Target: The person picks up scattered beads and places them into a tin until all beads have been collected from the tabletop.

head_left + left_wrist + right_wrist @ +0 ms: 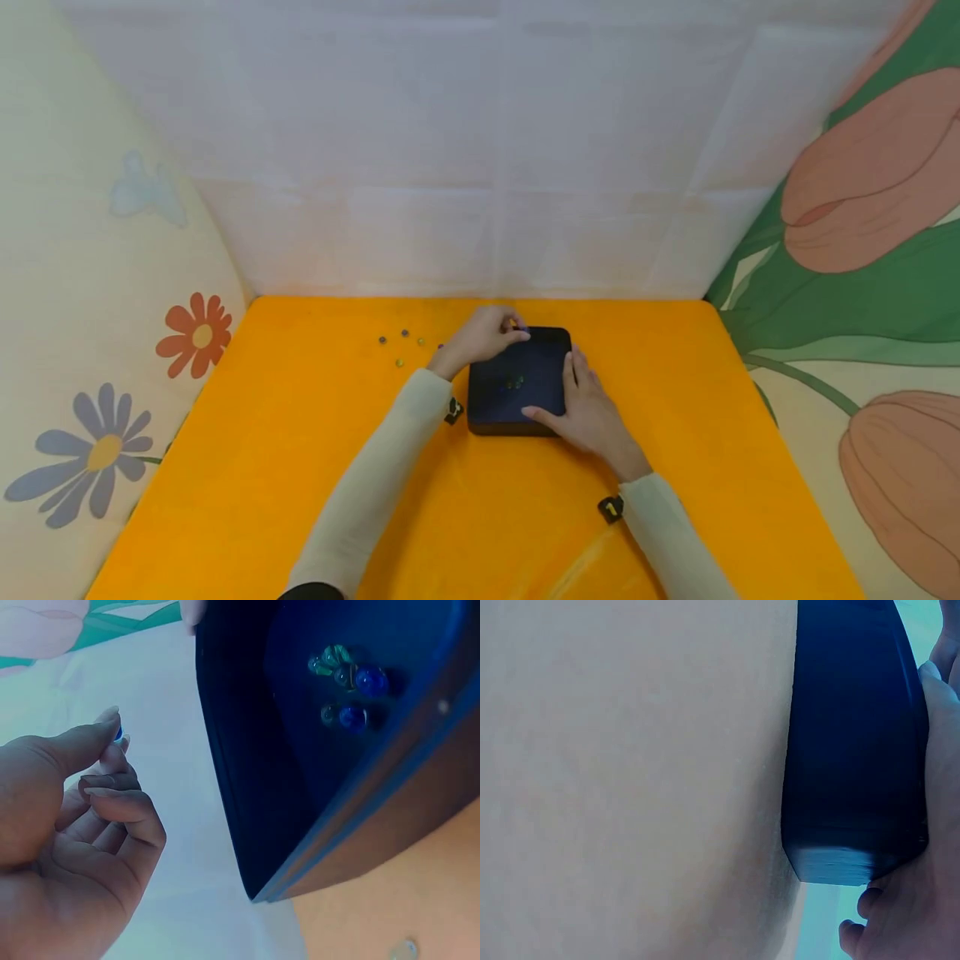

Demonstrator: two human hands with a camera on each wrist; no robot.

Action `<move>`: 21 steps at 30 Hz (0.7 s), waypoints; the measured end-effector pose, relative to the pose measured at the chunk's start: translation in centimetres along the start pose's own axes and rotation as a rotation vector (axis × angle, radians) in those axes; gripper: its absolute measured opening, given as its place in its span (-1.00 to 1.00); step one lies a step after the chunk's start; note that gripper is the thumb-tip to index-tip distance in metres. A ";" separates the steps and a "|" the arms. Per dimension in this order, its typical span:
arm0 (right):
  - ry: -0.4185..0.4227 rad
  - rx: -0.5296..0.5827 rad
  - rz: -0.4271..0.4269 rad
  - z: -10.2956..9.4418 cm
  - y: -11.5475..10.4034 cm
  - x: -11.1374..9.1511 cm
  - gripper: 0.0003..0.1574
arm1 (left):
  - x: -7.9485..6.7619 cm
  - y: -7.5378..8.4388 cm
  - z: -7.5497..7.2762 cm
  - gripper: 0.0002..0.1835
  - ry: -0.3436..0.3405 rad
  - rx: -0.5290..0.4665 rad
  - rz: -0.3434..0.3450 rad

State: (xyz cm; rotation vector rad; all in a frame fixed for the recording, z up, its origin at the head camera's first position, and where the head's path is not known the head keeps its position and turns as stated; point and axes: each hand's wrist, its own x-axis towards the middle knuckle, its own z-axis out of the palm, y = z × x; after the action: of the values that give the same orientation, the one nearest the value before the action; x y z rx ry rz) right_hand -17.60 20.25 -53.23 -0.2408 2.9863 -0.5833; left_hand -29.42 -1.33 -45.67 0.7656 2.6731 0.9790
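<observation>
While the left hand (pixel 483 335) pinches a blue marble (pixel 118 733), the box (pixel 504 429) lies just rightward, the right hand (pixel 588 410) spread against it.

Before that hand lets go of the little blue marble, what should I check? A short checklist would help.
1. Marble held: ok; the left hand pinches the blue marble between its fingertips.
2. Box open on top: ok; the black box shows no lid, and marbles lie visible inside.
3. Box supported: ok; the right hand rests against its right side.
4. Marble clear of the rim: cannot tell; it looks close to the far edge.
5. All marbles gathered: not ok; several loose marbles lie on the orange cloth, left of the box.
</observation>
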 end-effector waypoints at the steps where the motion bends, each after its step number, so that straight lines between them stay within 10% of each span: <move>1: 0.001 0.000 -0.004 -0.1 0.0 0.0 0.66 | 0.1 0.1 0.1 -0.75 -0.001 -0.002 0.002; 21: 0.008 0.012 -0.006 -0.1 0.1 0.1 0.65 | 3.0 -0.2 1.7 -0.73 -0.057 -0.006 0.029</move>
State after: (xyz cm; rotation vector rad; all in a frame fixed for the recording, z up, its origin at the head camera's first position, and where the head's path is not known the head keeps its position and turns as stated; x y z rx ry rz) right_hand -17.68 20.36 -53.12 -0.2475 2.9897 -0.6033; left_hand -31.42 1.08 -47.13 0.8200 2.6172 0.9564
